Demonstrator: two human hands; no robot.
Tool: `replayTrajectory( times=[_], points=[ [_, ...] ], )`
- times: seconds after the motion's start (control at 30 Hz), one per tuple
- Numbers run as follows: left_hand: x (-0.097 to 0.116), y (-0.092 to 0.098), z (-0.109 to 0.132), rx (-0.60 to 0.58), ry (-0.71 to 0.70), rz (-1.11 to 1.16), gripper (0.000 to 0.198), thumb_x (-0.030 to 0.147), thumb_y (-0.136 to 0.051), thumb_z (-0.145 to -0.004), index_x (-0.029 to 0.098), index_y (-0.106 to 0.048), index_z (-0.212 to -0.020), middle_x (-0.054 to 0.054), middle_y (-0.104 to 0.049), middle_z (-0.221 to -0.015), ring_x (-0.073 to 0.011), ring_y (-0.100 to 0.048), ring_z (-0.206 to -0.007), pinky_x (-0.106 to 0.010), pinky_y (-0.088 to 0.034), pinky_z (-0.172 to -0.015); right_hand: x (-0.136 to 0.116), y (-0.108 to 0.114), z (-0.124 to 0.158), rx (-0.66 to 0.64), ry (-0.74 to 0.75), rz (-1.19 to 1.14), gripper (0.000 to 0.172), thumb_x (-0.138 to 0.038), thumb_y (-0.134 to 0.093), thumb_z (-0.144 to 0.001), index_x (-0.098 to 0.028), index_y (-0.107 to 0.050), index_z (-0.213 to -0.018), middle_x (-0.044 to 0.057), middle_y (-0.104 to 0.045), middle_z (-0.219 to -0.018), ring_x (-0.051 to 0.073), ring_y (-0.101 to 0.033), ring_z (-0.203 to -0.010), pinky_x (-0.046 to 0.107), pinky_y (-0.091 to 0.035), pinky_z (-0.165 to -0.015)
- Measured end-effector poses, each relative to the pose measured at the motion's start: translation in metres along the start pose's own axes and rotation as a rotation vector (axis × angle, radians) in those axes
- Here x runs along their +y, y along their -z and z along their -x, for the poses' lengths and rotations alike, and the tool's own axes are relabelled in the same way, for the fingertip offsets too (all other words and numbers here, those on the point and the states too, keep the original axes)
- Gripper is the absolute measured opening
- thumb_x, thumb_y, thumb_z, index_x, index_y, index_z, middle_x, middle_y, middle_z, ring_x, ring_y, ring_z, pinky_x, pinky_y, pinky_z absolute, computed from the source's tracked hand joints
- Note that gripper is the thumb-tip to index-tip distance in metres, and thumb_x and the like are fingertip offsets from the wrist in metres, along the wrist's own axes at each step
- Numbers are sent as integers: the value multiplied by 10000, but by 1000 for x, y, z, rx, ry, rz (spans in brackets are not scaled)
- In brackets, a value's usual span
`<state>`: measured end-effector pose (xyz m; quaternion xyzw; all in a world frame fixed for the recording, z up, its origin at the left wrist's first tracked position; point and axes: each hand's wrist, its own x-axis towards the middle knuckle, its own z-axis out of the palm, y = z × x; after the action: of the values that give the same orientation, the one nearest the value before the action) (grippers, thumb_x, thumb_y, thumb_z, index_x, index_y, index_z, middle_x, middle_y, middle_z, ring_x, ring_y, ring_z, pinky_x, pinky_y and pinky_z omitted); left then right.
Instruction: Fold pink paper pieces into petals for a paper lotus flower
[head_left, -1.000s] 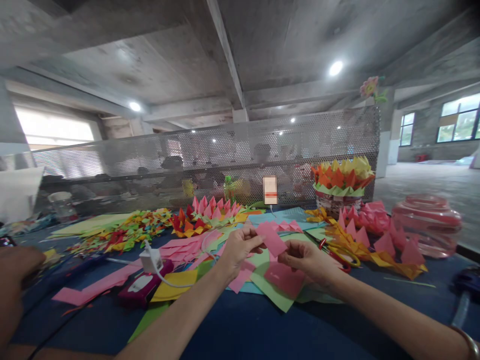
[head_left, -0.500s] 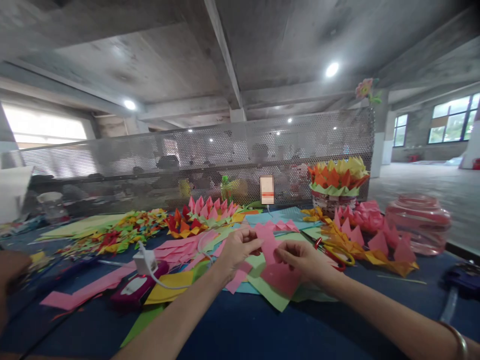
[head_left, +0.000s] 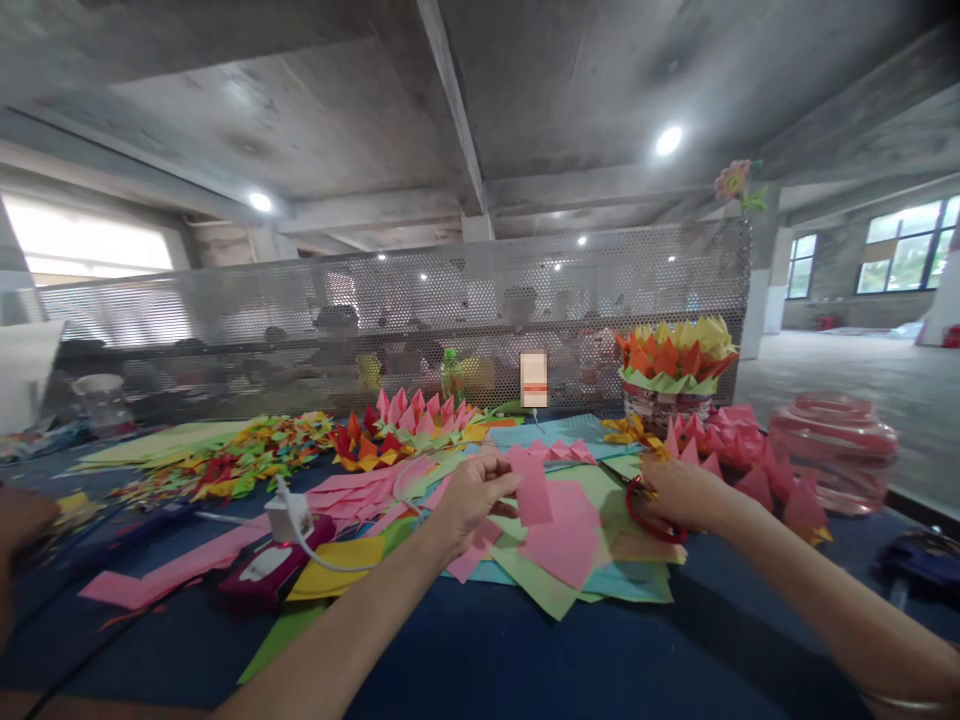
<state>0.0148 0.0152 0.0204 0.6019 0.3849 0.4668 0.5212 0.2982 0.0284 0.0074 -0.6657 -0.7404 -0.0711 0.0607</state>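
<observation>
My left hand [head_left: 471, 492] pinches a small pink paper strip [head_left: 532, 488] and holds it up over a heap of paper sheets [head_left: 570, 560], pink, green and blue, on the dark blue table [head_left: 480, 660]. My right hand [head_left: 684, 492] has gone off to the right and lies closed over the red-handled scissors [head_left: 646, 516] at the edge of that heap; its fingers curl around the handles. A larger pink sheet [head_left: 566, 538] lies flat on top of the heap between the two hands.
Folded paper pieces and paper flowers [head_left: 409, 425] spread across the back. A woven paper basket [head_left: 675, 375] and a pink plastic container [head_left: 836, 450] stand right. A white charger [head_left: 285, 518] sits on a magenta device left. A perforated metal screen [head_left: 450, 310] closes the far side. Another person's hand [head_left: 19, 520] shows at left.
My right hand let go of the pink paper and moved right onto the scissors. The larger pink sheet now lies on the heap. My left hand keeps the pink strip.
</observation>
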Motion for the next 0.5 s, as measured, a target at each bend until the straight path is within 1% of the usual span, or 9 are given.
replayTrajectory(
  times=[0.07, 0.17, 0.27, 0.37, 0.43, 0.47, 0.5],
  points=[
    [-2, 0, -1, 7, 23, 59, 207, 265, -708, -619, 123, -568, -675, 6, -565, -644, -87, -548, -554, -246, -512, -569, 0, -9, -1, -16, -7, 7, 258, -100, -534, -655, -81, -589, -906, 201, -654, -897, 299, -635, -825, 316, -401, -626],
    [-5, 2, -3, 21, 44, 160, 209, 225, -728, -605, 123, -557, -668, 29, -539, -633, -61, -545, -551, -255, -527, -667, -3, -14, -3, -18, -35, 0, 311, -127, -529, -671, -59, -545, -974, 207, -654, -876, 306, -640, -810, 315, -397, -609],
    [-6, 5, -3, 6, 54, 212, 215, 221, -735, -608, 120, -583, -721, 10, -573, -694, -66, -573, -591, -253, -523, -715, -3, -7, -3, 18, -81, -1, 305, -144, -507, -692, -64, -521, -986, 202, -648, -872, 305, -637, -811, 310, -386, -599],
    [-7, 7, -2, 0, 45, 229, 264, 234, -754, -591, 123, -610, -782, -15, -612, -762, -82, -596, -618, -247, -518, -707, -7, 6, -3, 138, -144, -10, 285, -189, -445, -756, -91, -504, -1018, 170, -644, -829, 294, -637, -768, 301, -364, -573],
    [-7, 7, -2, -2, 36, 215, 298, 257, -765, -578, 122, -625, -803, -30, -631, -789, -93, -602, -630, -258, -517, -698, -16, 12, -2, 266, -100, -122, 301, -213, -441, -774, -130, -492, -1059, 120, -643, -770, 265, -631, -726, 284, -355, -565],
    [-7, 7, -2, 4, 37, 197, 307, 277, -767, -573, 120, -632, -800, -38, -638, -788, -100, -602, -628, -266, -517, -685, -23, 12, -1, 308, -26, -230, 318, -211, -454, -773, -157, -482, -1085, 91, -642, -754, 244, -625, -717, 273, -357, -569],
    [-7, 8, -2, 14, 42, 173, 313, 300, -765, -572, 117, -639, -790, -44, -642, -779, -106, -600, -621, -271, -515, -664, -31, 12, 0, 323, 51, -363, 328, -210, -471, -770, -186, -477, -1097, 63, -638, -741, 222, -616, -704, 264, -362, -571]
  ],
)
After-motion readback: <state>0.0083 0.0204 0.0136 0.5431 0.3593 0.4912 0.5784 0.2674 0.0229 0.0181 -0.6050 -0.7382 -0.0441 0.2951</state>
